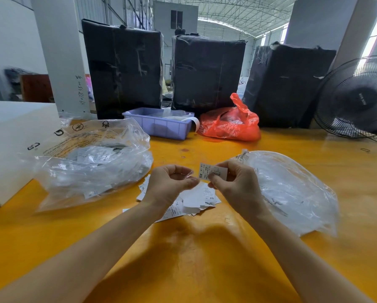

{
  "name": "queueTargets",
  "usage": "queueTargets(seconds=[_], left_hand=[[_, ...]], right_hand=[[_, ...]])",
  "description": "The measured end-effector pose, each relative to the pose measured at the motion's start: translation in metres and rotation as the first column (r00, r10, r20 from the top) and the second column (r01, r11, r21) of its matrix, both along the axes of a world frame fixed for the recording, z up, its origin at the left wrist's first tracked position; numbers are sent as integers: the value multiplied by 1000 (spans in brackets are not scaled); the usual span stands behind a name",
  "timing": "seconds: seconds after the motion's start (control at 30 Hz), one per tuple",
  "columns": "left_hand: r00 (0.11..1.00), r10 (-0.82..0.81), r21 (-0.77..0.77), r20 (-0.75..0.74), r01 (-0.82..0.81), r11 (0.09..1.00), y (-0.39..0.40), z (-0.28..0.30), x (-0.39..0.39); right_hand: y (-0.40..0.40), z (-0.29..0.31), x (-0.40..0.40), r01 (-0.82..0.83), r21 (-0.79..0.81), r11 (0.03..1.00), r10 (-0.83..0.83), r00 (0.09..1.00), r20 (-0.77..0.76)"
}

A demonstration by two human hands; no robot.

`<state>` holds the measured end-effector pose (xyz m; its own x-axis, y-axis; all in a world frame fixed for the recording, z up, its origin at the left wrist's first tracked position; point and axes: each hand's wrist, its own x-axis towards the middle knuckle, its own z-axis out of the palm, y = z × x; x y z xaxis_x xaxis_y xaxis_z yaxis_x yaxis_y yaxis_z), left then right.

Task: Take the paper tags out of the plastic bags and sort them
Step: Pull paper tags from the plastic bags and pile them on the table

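My right hand pinches a white paper tag marked XS by its lower edge and holds it upright above the yellow table. Just left of it, my left hand has its fingers curled around what looks like a small clear plastic bag. Under both hands lies a loose pile of paper tags, some printed XS and XL. A big crumpled clear bag with tags inside sits to the left. Another clear bag lies flat to the right.
A lilac plastic tray and a red plastic bag stand at the back of the table, in front of three black-wrapped parcels. A white box is at the left edge, a black fan at the right.
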<state>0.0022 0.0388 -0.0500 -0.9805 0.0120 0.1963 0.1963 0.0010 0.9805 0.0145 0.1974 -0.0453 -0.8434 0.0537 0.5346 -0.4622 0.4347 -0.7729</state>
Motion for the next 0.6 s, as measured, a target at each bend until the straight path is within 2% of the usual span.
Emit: queueTargets(seconds=[0.2,0.37,0.43,0.6], left_hand=[[999,3,-51,-36,-5,999,-1,-1,0],[1000,-14,-69,-17,13,998,-1,-1,0],[999,-25,-95,-27,22,995,0,-1,0],[998,-5,-151,-69,-6,988,2,-3,1]], right_hand=[[-1,-2,-1,-59,77,995,52,994,94],[0,-3,0,-161,-5,987,158,960,232],[1,-2,0,-157,-16,988,156,958,239],[1,-1,-2,-139,85,987,111,956,272]])
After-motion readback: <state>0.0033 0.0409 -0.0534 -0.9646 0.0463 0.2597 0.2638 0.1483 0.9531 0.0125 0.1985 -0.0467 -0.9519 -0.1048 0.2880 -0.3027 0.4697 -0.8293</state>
